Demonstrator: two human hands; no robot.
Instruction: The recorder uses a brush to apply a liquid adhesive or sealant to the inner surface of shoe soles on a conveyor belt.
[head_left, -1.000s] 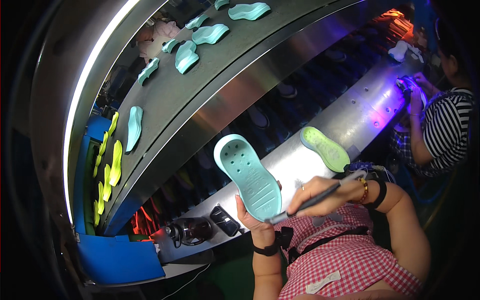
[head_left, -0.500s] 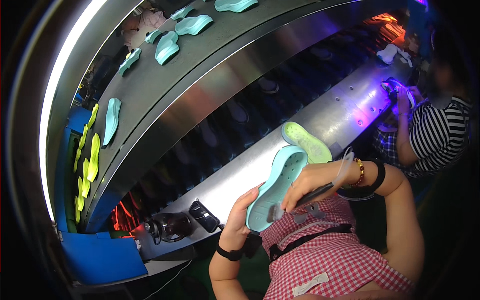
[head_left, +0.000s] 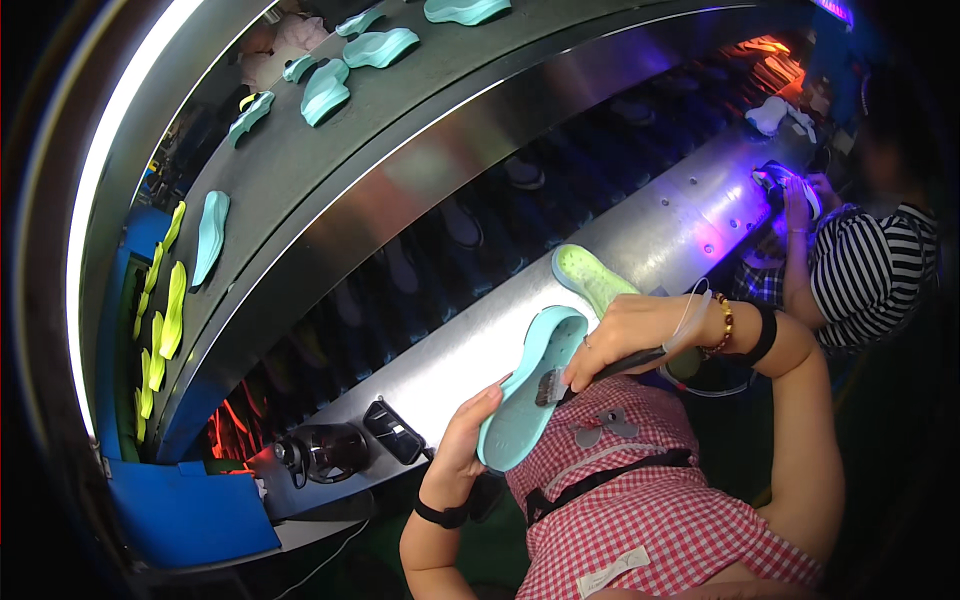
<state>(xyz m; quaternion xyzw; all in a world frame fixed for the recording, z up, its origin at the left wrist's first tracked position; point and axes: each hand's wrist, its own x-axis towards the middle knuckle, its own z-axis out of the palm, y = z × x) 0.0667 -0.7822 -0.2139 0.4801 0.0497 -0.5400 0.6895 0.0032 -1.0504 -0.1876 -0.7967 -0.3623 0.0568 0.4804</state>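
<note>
My left hand (head_left: pixel 464 432) is closed on the edge of a turquoise shoe sole (head_left: pixel 513 437), held tilted with its hollow inner face up. In my right hand (head_left: pixel 630 335) is a brush (head_left: pixel 556 388) with a dark handle and a thin clear tube looping at its back end. The dark bristles touch the inside of the sole, near its middle. Small holes show in the sole's upper part. Just beyond the turquoise sole, a yellow-green sole (head_left: pixel 588 272) lies on the metal ledge, partly hidden by my right hand.
A dark conveyor belt (head_left: pixel 262 190) curves behind, carrying turquoise soles (head_left: pixel 326 92) and yellow-green pieces (head_left: pixel 172 308). A dark jug (head_left: pixel 335 452) and a phone (head_left: pixel 394 431) rest on the metal ledge (head_left: pixel 440 340). On the right, a person in a striped shirt (head_left: pixel 868 268) handles a shoe under purple light.
The brush has moved from the sole's lower end up toward its middle. The sole sits slightly further left and lower in view. My right hand now covers more of the yellow-green sole.
</note>
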